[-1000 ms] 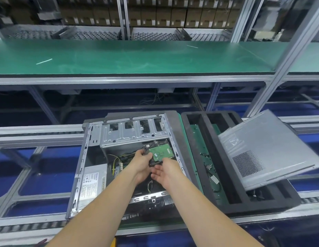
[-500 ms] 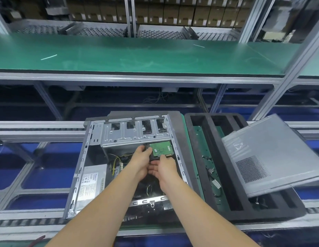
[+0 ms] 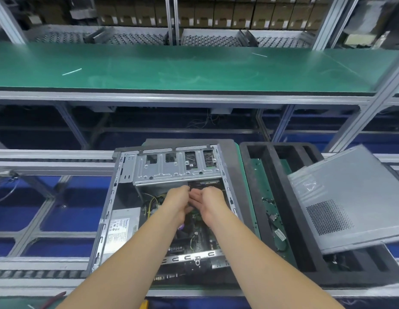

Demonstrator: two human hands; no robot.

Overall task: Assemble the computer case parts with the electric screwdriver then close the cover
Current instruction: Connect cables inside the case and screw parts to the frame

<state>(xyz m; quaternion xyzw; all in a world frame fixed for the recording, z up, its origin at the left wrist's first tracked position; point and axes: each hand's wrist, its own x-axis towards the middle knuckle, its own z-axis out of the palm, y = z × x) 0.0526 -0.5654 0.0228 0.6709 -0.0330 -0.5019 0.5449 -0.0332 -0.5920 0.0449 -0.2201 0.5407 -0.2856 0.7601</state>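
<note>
Two bare hands meet inside an open computer case (image 3: pixel 118 197) lying on its side on a conveyor line: the left hand (image 3: pixel 177 200) and the right hand (image 3: pixel 208 202) are pressed close together just below the metal drive cage (image 3: pixel 176 169), fingers curled around a dark part that shows only as a sliver between them, too hidden to identify. The forearms cross much of the motherboard (image 3: pixel 194 239) from the near edge, blocking the view of the case's middle. To the left of the hands, yellow cables (image 3: pixel 152 201) run beside the silver power supply (image 3: pixel 121 230) with its white label. A slotted metal bracket (image 3: pixel 189 257) spans the near side of the case. Just right of the case sits a black foam tray (image 3: pixel 260 175) holding a green board (image 3: pixel 267 210) in one compartment, and the grey side cover (image 3: pixel 350 197), with its perforated vent patch, rests tilted across the tray's right side, overhanging it. Beyond the conveyor rails a long green workbench (image 3: pixel 171 68) carries two thin pale strips; shelves of brown cartons (image 3: pixel 216 12) line the back
</note>
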